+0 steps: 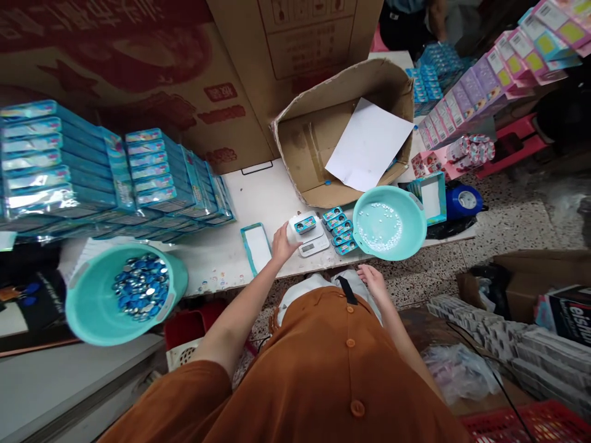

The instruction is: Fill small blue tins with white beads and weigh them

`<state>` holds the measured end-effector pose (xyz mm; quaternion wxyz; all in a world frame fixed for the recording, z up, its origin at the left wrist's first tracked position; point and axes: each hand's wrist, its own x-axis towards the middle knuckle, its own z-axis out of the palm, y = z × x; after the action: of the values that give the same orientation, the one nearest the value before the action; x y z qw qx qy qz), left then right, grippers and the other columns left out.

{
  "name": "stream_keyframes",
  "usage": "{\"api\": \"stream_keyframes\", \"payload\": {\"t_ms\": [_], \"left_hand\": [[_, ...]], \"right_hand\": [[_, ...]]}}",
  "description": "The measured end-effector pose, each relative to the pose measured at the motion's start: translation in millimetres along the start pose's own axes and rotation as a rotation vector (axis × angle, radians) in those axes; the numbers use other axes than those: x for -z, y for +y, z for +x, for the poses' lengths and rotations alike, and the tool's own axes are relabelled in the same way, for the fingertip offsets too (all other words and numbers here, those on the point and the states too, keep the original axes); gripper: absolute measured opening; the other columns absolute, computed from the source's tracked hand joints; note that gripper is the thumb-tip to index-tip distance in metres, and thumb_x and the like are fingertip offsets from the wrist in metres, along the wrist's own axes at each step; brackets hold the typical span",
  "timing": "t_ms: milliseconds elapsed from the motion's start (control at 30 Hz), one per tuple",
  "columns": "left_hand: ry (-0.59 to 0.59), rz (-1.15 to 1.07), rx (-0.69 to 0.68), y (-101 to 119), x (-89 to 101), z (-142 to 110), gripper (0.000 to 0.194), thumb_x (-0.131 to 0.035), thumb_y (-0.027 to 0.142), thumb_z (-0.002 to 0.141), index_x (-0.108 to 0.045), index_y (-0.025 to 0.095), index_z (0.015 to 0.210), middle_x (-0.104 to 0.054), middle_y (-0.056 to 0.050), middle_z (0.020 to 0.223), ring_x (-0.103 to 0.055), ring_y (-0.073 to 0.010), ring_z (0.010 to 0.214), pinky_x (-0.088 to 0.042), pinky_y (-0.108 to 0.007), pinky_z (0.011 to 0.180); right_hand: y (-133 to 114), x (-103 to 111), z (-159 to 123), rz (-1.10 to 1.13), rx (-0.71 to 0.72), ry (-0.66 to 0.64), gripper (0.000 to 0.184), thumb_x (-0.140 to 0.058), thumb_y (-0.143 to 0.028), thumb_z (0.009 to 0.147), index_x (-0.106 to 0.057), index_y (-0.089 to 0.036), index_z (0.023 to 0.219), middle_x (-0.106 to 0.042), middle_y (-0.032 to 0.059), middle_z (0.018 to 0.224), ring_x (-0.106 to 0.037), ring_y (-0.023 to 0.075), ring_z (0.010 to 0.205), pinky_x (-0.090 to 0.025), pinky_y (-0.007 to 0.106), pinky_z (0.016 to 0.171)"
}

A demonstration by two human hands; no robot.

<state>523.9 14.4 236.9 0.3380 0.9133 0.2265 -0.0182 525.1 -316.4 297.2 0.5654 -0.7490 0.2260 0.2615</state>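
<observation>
A small white digital scale (pixel 314 247) stands near the table's front edge. On it is a white tray (pixel 292 232) that bears a small blue packaged box (pixel 305 225). My left hand (pixel 282 243) is closed at the tray's left side, with thumb and fingers around its edge. Right of the scale, several similar blue boxes (pixel 342 236) lie in a column. A turquoise basin (pixel 418 224) with small white pieces inside touches that column's right side. Below the basin, near my lap, my right hand (pixel 373 279) is empty, its fingers loosely apart.
A turquoise bucket (pixel 85 307) of blue and silver pieces stands at left, before stacked blue packages (pixel 83 166). Shallow blue box trays (pixel 257 247) flank the work spot. Behind sits an open cardboard box (pixel 300 147) with white paper (pixel 369 144). Another person (pixel 406 27) is at the back.
</observation>
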Motion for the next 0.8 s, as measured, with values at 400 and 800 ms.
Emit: {"api": "stream_keyframes", "payload": {"t_ms": [400,800], "left_hand": [[0.044,-0.053,0.25,-74,-8.9,-157,0.052,-0.061,0.035,0.077,-0.049,0.016,0.124,-0.065,-0.011,0.108,-0.058,-0.0273,0.107,-0.043,-0.043,0.097],[-0.022,-0.149,0.383,-88,7.6,-184,0.03,-0.059,0.035,0.078,-0.061,0.019,0.103,-0.069,-0.008,0.103,-0.064,-0.0215,0.098,-0.048,-0.036,0.092]], "right_hand": [[6,-26,-1,-0.146,0.11,-0.154,0.038,-0.058,-0.056,0.071,-0.066,-0.019,0.076,-0.067,0.005,0.075,-0.058,0.0168,0.066,-0.043,0.029,0.066],[8,-50,-8,-0.208,0.15,-0.261,0.038,-0.061,-0.058,0.069,-0.065,-0.02,0.069,-0.067,0.0036,0.072,-0.056,0.0167,0.065,-0.041,0.027,0.065]]}}
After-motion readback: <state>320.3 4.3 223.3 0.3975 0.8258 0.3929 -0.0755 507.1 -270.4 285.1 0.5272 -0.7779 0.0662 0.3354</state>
